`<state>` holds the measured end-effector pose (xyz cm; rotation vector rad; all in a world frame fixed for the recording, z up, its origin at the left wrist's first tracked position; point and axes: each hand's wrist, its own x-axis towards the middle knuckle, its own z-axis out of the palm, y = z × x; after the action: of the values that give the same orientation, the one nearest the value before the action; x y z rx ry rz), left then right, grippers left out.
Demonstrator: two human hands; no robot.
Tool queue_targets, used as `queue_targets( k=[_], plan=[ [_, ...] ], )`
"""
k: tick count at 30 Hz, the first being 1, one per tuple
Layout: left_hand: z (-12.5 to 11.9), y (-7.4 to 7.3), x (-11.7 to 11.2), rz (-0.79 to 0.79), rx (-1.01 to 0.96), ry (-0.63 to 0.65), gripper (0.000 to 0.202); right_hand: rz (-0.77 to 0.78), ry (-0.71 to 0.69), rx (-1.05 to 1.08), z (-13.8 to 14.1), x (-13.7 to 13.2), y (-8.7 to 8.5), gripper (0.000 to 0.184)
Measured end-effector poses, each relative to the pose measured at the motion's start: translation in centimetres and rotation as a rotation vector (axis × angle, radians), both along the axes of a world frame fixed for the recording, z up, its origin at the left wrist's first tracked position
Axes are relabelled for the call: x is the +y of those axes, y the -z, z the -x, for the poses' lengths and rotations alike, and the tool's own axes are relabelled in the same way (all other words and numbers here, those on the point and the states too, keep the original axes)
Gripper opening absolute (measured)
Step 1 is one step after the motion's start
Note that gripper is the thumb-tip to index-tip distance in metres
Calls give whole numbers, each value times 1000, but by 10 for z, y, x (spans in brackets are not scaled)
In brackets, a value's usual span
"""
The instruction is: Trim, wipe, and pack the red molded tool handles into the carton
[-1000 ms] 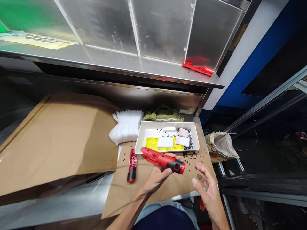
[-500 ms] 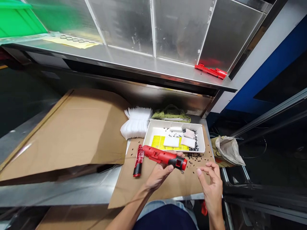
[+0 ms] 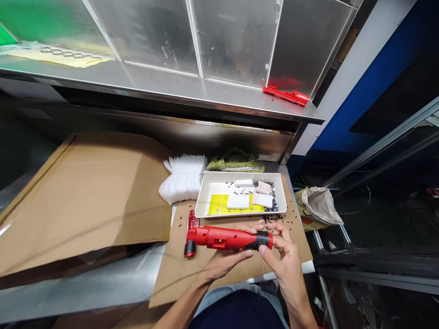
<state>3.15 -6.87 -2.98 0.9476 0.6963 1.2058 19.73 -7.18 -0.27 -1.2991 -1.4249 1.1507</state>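
The left grip (image 3: 228,262) wraps a red tube (image 3: 236,237); just beside it, the right grip (image 3: 287,258) pinches the black end (image 3: 263,238), seemingly adjusting it; next likely needs steady support.

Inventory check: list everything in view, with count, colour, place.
Held casing: one, red-black, front centre
Cardboard: one, brown, foreground
Second casing: one, red-black, on cardboard
Tray: one, white, on cardboard
Label: one, yellow, in tray
Pads: four, whitish, in tray
Pieces: many, black, tray and cardboard
Stack: one, white, left of tray
Bag: one, green, behind tray
Carton: one, brown, left
Sack: one, beige, right of cardboard
Shelf: one, silver, back
Shelf part: one, red, shelf's right
Ringed sheet: one, yellow, shelf's left
Left hand, right hand: one each, bare, on held casing
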Motion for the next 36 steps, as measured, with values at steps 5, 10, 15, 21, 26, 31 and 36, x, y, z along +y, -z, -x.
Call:
queue_targets(
  k=[5,10,15,21,26,31,36],
  plan=[
    [2,1,0,8,80,40,25,63,-88,87,-8,4,7,21],
    [0,4,-2,-8,126,36,26,-19,-23,70,-3,6,11,17],
    [-5,7,-4,-20,128,-16,22,-72,165,-45,11,2,4,13],
    [1,20,2,74,-8,-91,48,21,-57,-51,-22,-10,-11,30],
    [8,19,2,154,-182,-93,76,5,102,-232,-56,5,18,37],
    [15,12,5,144,-205,-110,61,15,11,-542,-55,24,84,31],
    [37,11,11,90,39,-202,62,66,-148,-650,-25,28,128,16]
  ],
)
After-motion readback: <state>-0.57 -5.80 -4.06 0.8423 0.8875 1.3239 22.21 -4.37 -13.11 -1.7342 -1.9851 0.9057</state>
